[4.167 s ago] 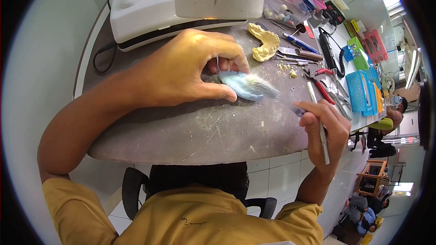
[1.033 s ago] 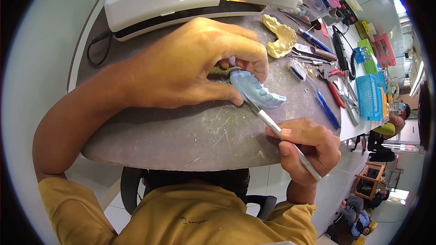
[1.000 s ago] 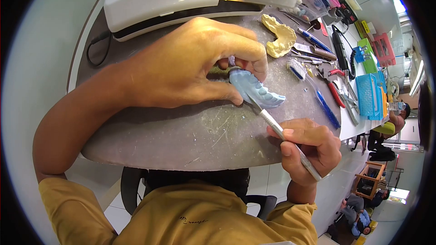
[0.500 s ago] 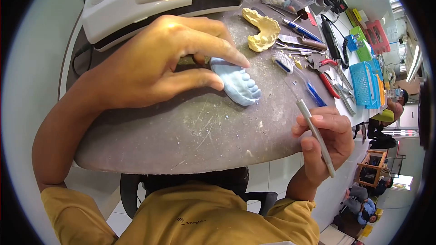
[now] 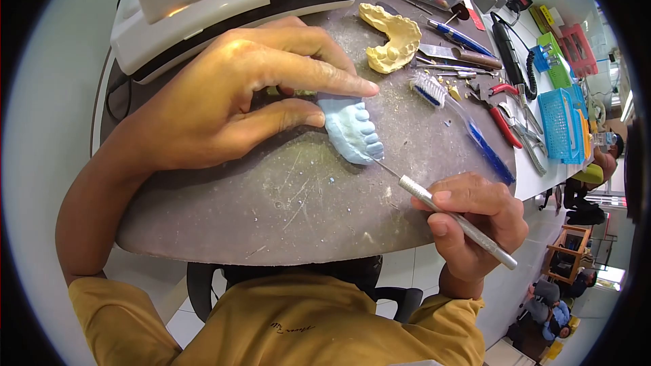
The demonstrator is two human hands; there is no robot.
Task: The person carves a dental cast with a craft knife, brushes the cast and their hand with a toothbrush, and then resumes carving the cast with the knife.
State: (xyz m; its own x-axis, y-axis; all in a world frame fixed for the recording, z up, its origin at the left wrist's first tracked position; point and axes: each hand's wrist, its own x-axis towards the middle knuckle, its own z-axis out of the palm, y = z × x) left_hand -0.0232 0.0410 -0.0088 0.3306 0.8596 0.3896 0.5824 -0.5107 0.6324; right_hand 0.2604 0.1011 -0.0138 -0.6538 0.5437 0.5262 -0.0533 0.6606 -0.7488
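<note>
A pale blue dental cast (image 5: 349,129) lies on the grey work surface, its row of teeth facing right. Thumb and fingers of my left hand (image 5: 271,85) close around its upper left part; some fingertips are hidden behind it. My right hand (image 5: 478,220) grips a thin metal tool with a knurled silver handle (image 5: 451,217) like a pen. The tool's fine tip meets the lower end of the cast, near the last tooth. Above and to the right sits a cream arch-shaped cast (image 5: 392,37), touched by neither hand.
A white machine (image 5: 224,13) stands at the upper left. To the right lie a brush with a blue handle (image 5: 488,152), red-handled pliers (image 5: 505,125), a knife (image 5: 461,55) and a blue basket (image 5: 561,125). Other people (image 5: 556,315) are in the far right background.
My right hand has brought the tool's tip left and down onto the cast. The blue cast has turned slightly, still in my left hand. The view has shifted a little.
</note>
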